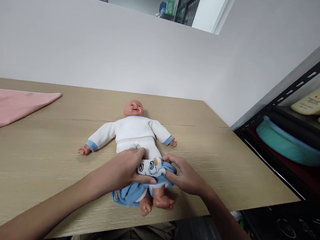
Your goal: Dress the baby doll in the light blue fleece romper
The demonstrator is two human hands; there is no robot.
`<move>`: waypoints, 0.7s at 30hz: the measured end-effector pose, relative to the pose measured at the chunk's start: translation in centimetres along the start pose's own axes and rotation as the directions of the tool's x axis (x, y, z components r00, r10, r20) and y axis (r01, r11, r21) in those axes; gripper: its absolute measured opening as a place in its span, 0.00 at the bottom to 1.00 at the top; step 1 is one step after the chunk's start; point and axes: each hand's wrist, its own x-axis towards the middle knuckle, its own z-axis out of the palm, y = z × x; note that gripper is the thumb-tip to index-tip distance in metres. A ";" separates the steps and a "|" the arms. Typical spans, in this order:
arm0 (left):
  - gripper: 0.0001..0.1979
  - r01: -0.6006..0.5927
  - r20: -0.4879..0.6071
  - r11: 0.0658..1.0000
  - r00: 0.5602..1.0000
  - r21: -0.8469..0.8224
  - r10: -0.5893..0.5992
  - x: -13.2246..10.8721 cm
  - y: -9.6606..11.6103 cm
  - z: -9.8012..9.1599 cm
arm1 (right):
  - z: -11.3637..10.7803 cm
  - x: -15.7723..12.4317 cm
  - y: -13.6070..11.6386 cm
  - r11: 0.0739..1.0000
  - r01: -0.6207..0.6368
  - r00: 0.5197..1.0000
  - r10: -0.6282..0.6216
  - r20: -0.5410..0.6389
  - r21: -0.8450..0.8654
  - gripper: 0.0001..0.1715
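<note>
Table [218,150]: extends beneath and around the grip. Doll [136,141]: lies face-up under both hands, head beyond the grip. White top [133,127]: fitted, beyond the grip, both sleeves on. Blue garment [132,194]: at the grip, bunched around the legs; feet [163,200] out, waist not yet covered by it. Right hand [186,174]: pinches its bunched edge. Left hand [130,167]: spans the face patch [147,167]; pinching cannot be confirmed.

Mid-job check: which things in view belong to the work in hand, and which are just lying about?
In the work:
doll, on its back
blue pants, around its legs
left hand and right hand, both at the pants

Lying about:
pink cloth, far left
basin and bottles, far right
</note>
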 end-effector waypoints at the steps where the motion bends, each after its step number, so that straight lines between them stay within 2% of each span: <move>1: 0.32 0.046 0.000 0.999 0.999 0.007 -0.046 -0.6 -0.2 -0.4 | -0.2 0.6 -0.2 1.000 0.003 1.000 -0.003 0.029 -0.022 0.13; 5: 0.24 0.170 0.077 0.984 0.983 -0.049 -0.166 -2.8 -1.3 -1.6 | -1.0 4.0 0.6 0.980 0.028 0.999 -0.036 0.038 0.195 0.13; 7: 0.17 0.164 0.111 0.975 0.983 -0.148 -0.148 -3.4 -2.0 -1.8 | -1.0 5.7 1.3 0.963 0.030 0.999 -0.038 0.023 0.270 0.15; 9: 0.14 0.146 0.122 0.950 0.986 -0.275 -0.116 -3.8 -2.7 -1.6 | -0.9 7.0 1.8 0.973 0.029 0.998 -0.039 0.041 0.230 0.16; 11: 0.13 0.139 0.058 0.902 0.990 -0.409 -0.127 -4.0 -3.5 -0.9 | -0.6 7.7 2.1 0.995 0.053 0.998 -0.056 0.032 0.087 0.15; 13: 0.13 0.120 -0.117 0.850 0.971 -0.514 -0.208 -4.3 -4.2 0.3 | -0.3 8.0 2.0 0.992 0.097 0.995 -0.097 0.004 -0.081 0.13; 16: 0.14 0.058 -0.384 0.815 0.862 -0.576 -0.332 -4.3 -5.3 2.2 | 0.0 8.3 1.8 0.951 0.191 0.977 -0.207 -0.042 -0.244 0.08; 17: 0.14 0.045 -0.422 0.800 0.831 -0.598 -0.362 -4.2 -5.7 2.7 | 0.2 8.5 1.8 0.937 0.229 0.966 -0.252 -0.057 -0.263 0.05; 19: 0.14 0.042 -0.416 0.751 0.812 -0.658 -0.410 -3.6 -6.5 3.5 | 0.7 9.0 1.9 0.932 0.272 0.951 -0.298 -0.082 -0.241 0.04; 21: 0.15 0.080 -0.379 0.703 0.796 -0.706 -0.471 -2.5 -7.4 3.7 | 1.4 10.1 2.4 0.964 0.222 0.967 -0.237 -0.095 -0.143 0.04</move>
